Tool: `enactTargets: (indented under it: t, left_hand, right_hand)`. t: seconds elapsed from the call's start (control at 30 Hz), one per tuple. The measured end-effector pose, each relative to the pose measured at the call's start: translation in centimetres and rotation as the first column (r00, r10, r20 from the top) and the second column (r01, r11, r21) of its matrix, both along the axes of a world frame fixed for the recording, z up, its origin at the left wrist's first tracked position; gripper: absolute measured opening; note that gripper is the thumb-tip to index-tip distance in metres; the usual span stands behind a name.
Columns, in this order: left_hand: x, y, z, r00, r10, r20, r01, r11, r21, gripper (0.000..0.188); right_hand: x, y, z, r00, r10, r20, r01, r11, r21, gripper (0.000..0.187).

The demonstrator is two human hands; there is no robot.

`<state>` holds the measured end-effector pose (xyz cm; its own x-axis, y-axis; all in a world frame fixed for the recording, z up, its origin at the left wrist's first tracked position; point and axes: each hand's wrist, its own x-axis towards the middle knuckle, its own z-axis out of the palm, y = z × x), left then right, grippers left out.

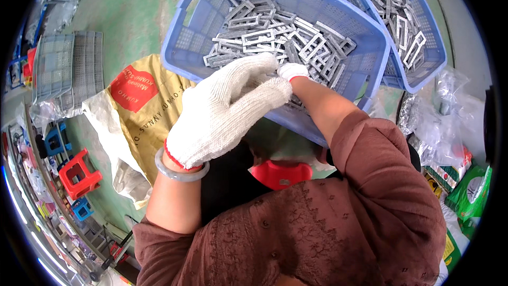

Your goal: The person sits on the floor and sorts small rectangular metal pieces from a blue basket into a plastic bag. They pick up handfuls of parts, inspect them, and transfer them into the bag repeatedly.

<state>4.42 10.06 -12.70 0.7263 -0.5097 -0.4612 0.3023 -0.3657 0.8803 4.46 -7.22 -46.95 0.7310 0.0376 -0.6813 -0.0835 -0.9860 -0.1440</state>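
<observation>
Two gloved hands meet at the near rim of a blue basket [370, 47] filled with grey rectangular metal frames [275, 39]. Left hand [222, 111], in a white knit glove with a pale bangle [180, 172] at the wrist, lies flat-fingered over the heap, fingers curled loosely toward the right fingertips. Right hand [292, 70] is mostly hidden behind the left; only gloved fingertips show, seemingly pinching a frame, though the grip cannot be confirmed. Hands work close together, probably so one steadies while the other picks. Basket is tilted toward the person, keeping the frames within reach. Second basket [423, 32] of like frames sits just behind, to the right. Tan sack [143, 100] lies left; red stool [79, 172] farther left.
</observation>
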Motion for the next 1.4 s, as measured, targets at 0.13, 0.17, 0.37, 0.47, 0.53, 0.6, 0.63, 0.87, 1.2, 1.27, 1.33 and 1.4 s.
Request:
enactTargets:
  t: [0.13,0.17,0.37,0.47,0.53,0.6,0.63,0.87,1.2,1.27,1.33,1.4]
  left_hand:
    - [-0.2,-0.7,0.5,1.0,-0.004,-0.016,0.004,1.0,0.017,0.044]
    - [-0.1,-0.8,0.8,1.0,-0.02,-0.012,0.02,1.0,0.017,0.044]
    - [0.0,-0.8,0.4,0.998,-0.044,0.04,0.042,0.997,0.06,0.044]
    - [0.2,-0.8,0.0,0.998,-0.035,0.05,0.031,0.997,0.077,0.044]
    - [0.2,-0.8,-0.2,0.999,-0.019,0.039,0.016,0.997,0.075,0.044]
    - [0.1,-0.7,-0.3,0.999,-0.012,0.047,0.008,0.996,0.09,0.043]
    - [0.3,-0.8,-0.1,0.998,-0.028,0.056,0.022,0.994,0.107,0.043]
    - [0.2,-0.7,0.1,0.997,-0.053,0.064,0.049,0.996,0.069,0.042]
    - [0.3,-0.1,0.2,0.999,0.018,0.031,-0.02,0.997,0.079,0.041]
    - [0.3,0.1,-0.3,0.998,0.011,0.054,-0.014,0.998,0.059,0.041]
    - [0.4,0.1,-0.3,0.999,0.009,0.047,-0.011,0.998,0.055,0.041]
    - [0.4,0.0,0.1,1.0,0.019,0.012,-0.02,0.997,0.069,0.041]
  right_hand:
    - [-0.8,0.5,-0.7,0.993,0.079,0.083,-0.079,0.997,-0.001,0.028]
    - [-0.8,0.3,-0.7,0.997,0.042,0.068,-0.045,0.999,0.03,0.03]
    - [0.7,0.1,0.2,0.975,-0.158,-0.157,0.17,0.983,0.067,0.05]
    - [0.9,0.5,-0.1,0.971,-0.141,-0.192,0.151,0.988,0.039,0.057]
    - [1.1,0.6,-0.1,0.97,-0.14,-0.197,0.147,0.989,0.022,0.059]
    - [1.0,0.8,0.0,0.969,-0.137,-0.205,0.143,0.99,0.014,0.058]
    - [1.1,0.8,-0.1,0.969,-0.135,-0.208,0.14,0.99,0.009,0.058]
    - [1.8,0.0,-0.1,0.934,-0.196,-0.299,0.223,0.973,0.058,0.048]
    - [0.6,0.4,4.0,0.97,-0.097,-0.223,0.105,0.994,0.024,0.042]
    - [0.3,0.1,2.8,0.979,-0.087,-0.184,0.097,0.994,0.047,0.044]
    - [-0.2,0.0,0.9,0.988,-0.113,-0.109,0.118,0.992,0.043,0.043]
    - [0.4,-0.3,1.8,0.975,-0.178,-0.13,0.185,0.982,0.047,0.041]
